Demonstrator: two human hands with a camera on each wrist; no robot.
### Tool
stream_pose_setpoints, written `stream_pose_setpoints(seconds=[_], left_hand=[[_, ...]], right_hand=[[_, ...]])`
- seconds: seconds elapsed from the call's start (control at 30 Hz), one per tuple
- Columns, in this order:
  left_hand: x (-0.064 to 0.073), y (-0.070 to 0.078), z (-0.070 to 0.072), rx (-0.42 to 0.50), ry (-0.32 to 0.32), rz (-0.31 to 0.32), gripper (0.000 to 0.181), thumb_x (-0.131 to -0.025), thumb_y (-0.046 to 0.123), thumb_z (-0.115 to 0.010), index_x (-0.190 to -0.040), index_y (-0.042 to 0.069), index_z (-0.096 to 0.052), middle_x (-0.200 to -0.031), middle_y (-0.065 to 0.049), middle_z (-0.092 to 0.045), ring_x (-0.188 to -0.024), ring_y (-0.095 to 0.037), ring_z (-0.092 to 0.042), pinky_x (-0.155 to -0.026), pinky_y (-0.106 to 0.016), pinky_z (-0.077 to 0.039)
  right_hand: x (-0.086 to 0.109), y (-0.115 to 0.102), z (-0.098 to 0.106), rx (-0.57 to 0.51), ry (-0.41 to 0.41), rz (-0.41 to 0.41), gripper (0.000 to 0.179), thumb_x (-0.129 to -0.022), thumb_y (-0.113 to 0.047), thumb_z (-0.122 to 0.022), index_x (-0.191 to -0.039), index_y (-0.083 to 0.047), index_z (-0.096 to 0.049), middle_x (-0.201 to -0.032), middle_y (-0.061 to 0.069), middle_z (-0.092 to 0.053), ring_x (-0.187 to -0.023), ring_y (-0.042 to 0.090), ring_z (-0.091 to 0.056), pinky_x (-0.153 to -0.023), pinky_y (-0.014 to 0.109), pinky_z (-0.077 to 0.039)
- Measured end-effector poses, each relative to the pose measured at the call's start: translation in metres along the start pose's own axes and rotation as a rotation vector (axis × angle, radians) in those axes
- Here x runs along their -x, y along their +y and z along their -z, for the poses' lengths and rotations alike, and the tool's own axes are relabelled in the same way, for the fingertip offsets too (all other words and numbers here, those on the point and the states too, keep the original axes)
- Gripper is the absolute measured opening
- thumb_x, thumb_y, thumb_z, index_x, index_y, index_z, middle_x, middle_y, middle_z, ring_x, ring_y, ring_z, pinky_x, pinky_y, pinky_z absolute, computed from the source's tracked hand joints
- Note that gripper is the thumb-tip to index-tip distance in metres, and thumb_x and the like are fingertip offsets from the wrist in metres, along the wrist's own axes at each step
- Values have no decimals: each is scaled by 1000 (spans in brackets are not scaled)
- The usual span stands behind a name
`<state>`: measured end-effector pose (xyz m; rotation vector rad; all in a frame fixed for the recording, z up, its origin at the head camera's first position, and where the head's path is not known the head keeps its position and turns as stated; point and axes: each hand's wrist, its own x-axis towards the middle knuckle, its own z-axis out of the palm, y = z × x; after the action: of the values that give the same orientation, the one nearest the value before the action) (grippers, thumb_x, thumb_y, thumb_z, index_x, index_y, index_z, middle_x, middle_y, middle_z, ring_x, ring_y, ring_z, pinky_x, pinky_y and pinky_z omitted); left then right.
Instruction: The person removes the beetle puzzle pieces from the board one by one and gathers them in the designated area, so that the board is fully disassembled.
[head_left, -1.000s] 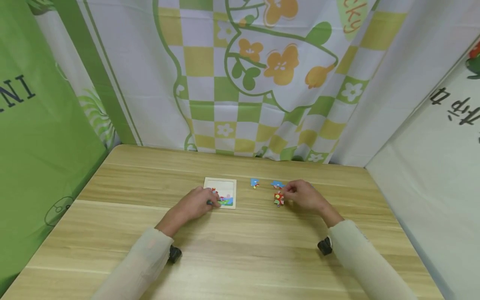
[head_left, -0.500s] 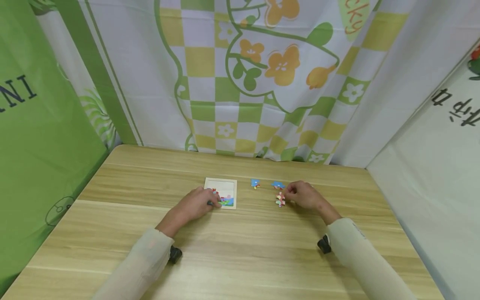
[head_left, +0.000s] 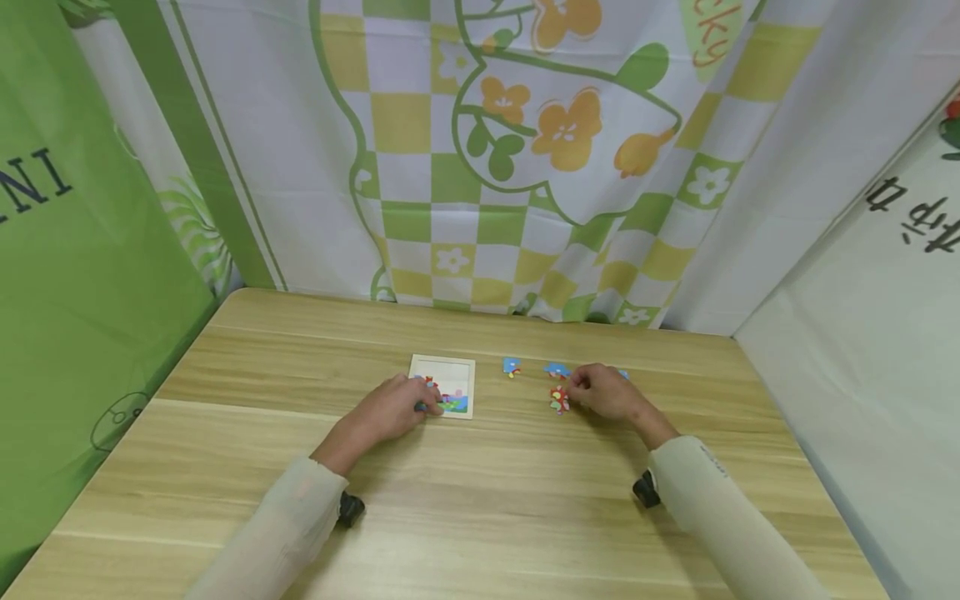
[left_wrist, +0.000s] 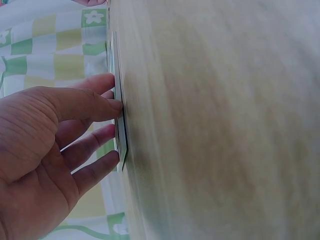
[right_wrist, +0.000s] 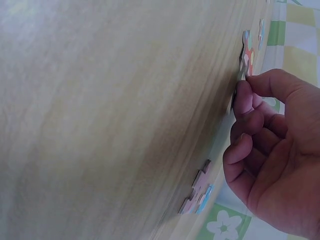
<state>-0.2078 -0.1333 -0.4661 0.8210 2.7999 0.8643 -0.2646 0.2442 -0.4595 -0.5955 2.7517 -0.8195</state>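
Observation:
A square jigsaw tray [head_left: 447, 369] with a pale wooden rim lies on the table; several colourful pieces fill its lower part. My left hand [head_left: 393, 406] rests over the tray's left side and covers part of it. In the left wrist view the fingers are spread and slightly bent, with fingertips [left_wrist: 114, 104] at the tray's edge. My right hand [head_left: 609, 392] pinches a red jigsaw piece [head_left: 559, 400] with yellow and green spots between thumb and index finger. In the right wrist view that piece sticks out past the fingertips, close over the table, and the other fingers curl in.
Blue jigsaw pieces lie on the table: one [head_left: 512, 366] right of the tray, another [head_left: 557, 369] behind the red piece, and a third [head_left: 623, 374] partly hidden behind my right hand. A patterned curtain [head_left: 480, 225] hangs along the table's [head_left: 480, 500] back edge.
The red piece has turned in my right fingers, its face tilting pale and then showing red again. The left hand has stayed on the tray.

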Motion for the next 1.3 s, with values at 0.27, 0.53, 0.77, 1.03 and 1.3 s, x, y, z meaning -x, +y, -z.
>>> stream_pose_setpoints(seconds=[0.27,0.53,0.77,1.03,1.3], left_hand=[[1,1,0,-14,7,1,32,-83,-16,-68,-99,8,-83,-118,-10,-74,-119,-29,-66,-101,-44,-51],[0,2,0,-34,14,6,32,-82,-16,-69,-99,8,-83,-118,-9,-74,-118,-29,-67,-101,-44,-51],[1,3,1,-74,24,-24,28,-84,-13,-73,-99,7,-83,-117,-9,-75,-115,-29,-68,-100,-43,-52],[1,5,1,-89,19,-25,30,-85,-15,-70,-101,7,-83,-119,-10,-74,-118,-29,-67,-101,-44,-51],[3,4,0,-108,34,-57,28,-84,-13,-73,-101,7,-83,-113,-7,-76,-109,-27,-71,-93,-40,-57]], right_hand=[[-1,0,0,40,9,5,11,-97,-7,-64,-87,-7,-67,-75,-2,-61,-67,12,-52,-61,29,-45],[-2,-2,1,71,11,-3,10,-97,-8,-64,-87,-8,-67,-75,-2,-61,-66,13,-52,-62,31,-45],[-2,-4,1,75,11,-18,10,-96,-8,-64,-87,-7,-68,-74,-3,-61,-66,12,-52,-62,31,-45],[-1,-5,3,72,34,-19,10,-96,-9,-65,-86,-8,-68,-71,-4,-60,-62,11,-54,-59,30,-45],[-2,-29,0,12,70,67,11,-99,-11,-65,-91,-5,-70,-81,3,-68,-70,13,-57,-64,32,-49]])
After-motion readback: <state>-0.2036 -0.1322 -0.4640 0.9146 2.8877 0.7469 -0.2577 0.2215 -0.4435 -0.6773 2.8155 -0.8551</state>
